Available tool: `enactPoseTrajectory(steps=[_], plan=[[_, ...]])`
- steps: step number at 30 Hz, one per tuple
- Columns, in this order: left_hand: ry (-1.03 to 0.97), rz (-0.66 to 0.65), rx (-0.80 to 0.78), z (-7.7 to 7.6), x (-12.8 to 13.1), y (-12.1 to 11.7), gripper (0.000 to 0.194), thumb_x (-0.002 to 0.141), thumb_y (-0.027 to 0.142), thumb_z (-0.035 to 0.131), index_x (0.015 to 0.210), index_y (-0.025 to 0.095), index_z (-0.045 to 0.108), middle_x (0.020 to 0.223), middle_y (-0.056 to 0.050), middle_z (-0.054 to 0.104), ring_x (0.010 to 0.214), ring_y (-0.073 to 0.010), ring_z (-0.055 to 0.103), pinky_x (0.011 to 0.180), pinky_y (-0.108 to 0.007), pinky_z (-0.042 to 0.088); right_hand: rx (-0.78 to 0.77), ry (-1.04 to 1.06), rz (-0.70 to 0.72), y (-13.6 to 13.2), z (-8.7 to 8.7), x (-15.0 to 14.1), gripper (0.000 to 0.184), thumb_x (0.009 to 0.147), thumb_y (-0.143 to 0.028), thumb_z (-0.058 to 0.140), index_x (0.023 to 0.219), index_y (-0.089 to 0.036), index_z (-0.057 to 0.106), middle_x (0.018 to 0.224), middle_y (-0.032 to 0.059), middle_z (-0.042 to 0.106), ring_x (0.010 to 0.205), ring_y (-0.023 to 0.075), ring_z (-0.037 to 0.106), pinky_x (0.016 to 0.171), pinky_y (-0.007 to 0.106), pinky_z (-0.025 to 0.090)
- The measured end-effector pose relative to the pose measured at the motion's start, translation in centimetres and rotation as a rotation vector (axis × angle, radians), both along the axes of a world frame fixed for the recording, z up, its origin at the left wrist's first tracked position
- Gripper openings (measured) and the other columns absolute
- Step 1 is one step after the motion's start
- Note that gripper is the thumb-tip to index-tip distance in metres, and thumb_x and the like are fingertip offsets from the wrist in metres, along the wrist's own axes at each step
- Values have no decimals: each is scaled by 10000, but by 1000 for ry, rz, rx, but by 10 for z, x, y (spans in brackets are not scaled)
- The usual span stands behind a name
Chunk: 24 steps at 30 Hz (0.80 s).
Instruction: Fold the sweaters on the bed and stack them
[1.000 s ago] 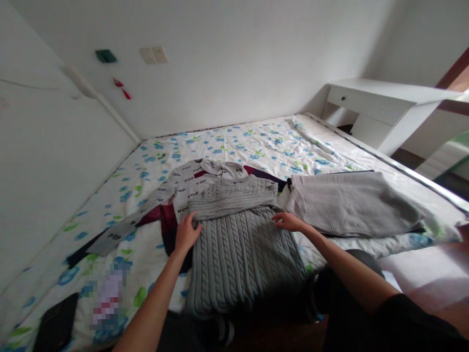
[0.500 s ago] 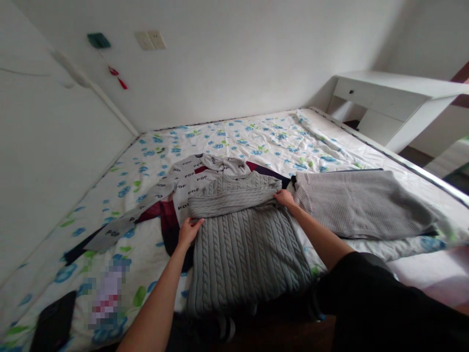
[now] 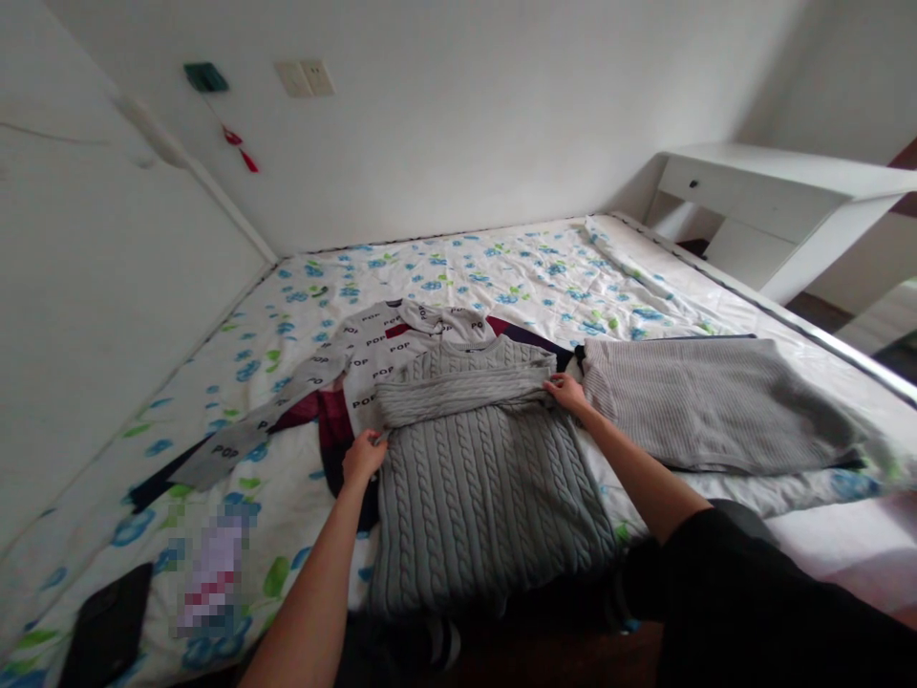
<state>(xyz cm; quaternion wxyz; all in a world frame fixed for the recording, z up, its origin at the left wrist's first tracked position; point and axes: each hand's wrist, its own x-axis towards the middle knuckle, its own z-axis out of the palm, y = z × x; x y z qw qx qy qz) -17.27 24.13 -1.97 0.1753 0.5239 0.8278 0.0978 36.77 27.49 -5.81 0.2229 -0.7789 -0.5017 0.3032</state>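
A grey cable-knit sweater [image 3: 479,487] lies flat on the bed in front of me, one sleeve folded across its chest. My left hand [image 3: 362,456] rests at the sweater's left edge, fingers curled onto the knit. My right hand [image 3: 565,391] pinches the right end of the folded sleeve near the shoulder. Under the sweater lie a white "POP"-print top [image 3: 358,355] and dark red and navy garments [image 3: 326,425].
A folded light grey ribbed garment [image 3: 709,401] lies to the right on the floral bedsheet [image 3: 501,277]. A black object [image 3: 107,631] sits at the bed's near-left corner. White walls close the left and far sides; a white desk [image 3: 774,205] stands at the right.
My right hand moved up from the sweater's right side to the end of the folded sleeve. My left hand slid slightly down the left edge and curled its fingers.
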Motion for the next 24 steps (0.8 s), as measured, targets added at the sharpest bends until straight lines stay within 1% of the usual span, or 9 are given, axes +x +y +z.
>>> enactPoseTrajectory(steps=[2,4,6,9,14,17,19,21,24], plan=[[-77,-23,2,0,-2,4,303,863,432,817,1087,240,748,1213,-178,857,1193,-407,806,948,-417,594,17,11,36,-12,-5,2,604,998,-532,797,1491,-203,684,1229,100,833,1174,258,799,1038,315,582],[-197,-30,1,2,-4,5,406,794,486,882,1062,213,742,1180,-180,856,1193,-399,804,936,-403,608,14,-16,99,-25,-10,3,705,925,-491,881,1522,-191,656,1236,115,825,1191,288,790,1045,335,582],[-337,-13,-11,6,-6,3,488,710,515,940,1019,197,736,1126,-163,858,1175,-389,804,893,-382,623,-5,-79,125,-39,-14,3,638,919,-417,886,1469,-165,684,1225,152,814,1225,336,771,1061,365,578],[-554,7,-97,13,-4,-10,477,613,447,999,922,206,728,1002,-112,861,1066,-358,821,810,-359,638,-23,-170,86,-56,-17,2,448,962,-328,821,1364,-155,725,1199,197,791,1236,392,755,1048,402,580],[-729,57,-201,26,1,-25,449,534,255,1033,841,210,709,804,-44,814,804,-284,797,707,-334,630,-42,-180,115,-57,-15,5,417,925,-219,807,1332,-146,750,1204,208,800,1220,413,762,1047,458,588],[-794,133,-111,32,-4,-18,452,614,283,1032,949,207,738,836,-32,812,773,-226,773,695,-283,602,-71,3,184,-39,-9,14,611,835,-253,894,1414,-140,735,1172,147,827,1191,372,780,1068,439,605],[-905,209,-23,35,-9,-7,411,709,304,1005,1026,211,760,929,-51,831,819,-201,776,729,-260,602,-81,86,153,-25,-5,21,730,814,-341,943,1475,-142,705,1164,134,834,1166,358,793,1061,424,612],[-1057,305,31,35,-11,8,326,799,304,961,1042,214,763,1012,-79,837,869,-190,783,778,-258,619,-57,92,57,-10,-2,23,757,838,-442,946,1485,-143,692,1196,152,833,1177,352,797,1053,403,612],[-1205,409,63,31,-5,31,206,879,279,898,991,219,736,974,-83,812,826,-176,768,775,-254,636,24,118,-22,10,-1,18,691,858,-499,925,1415,-150,712,1226,163,829,1174,332,801,1007,368,626]])
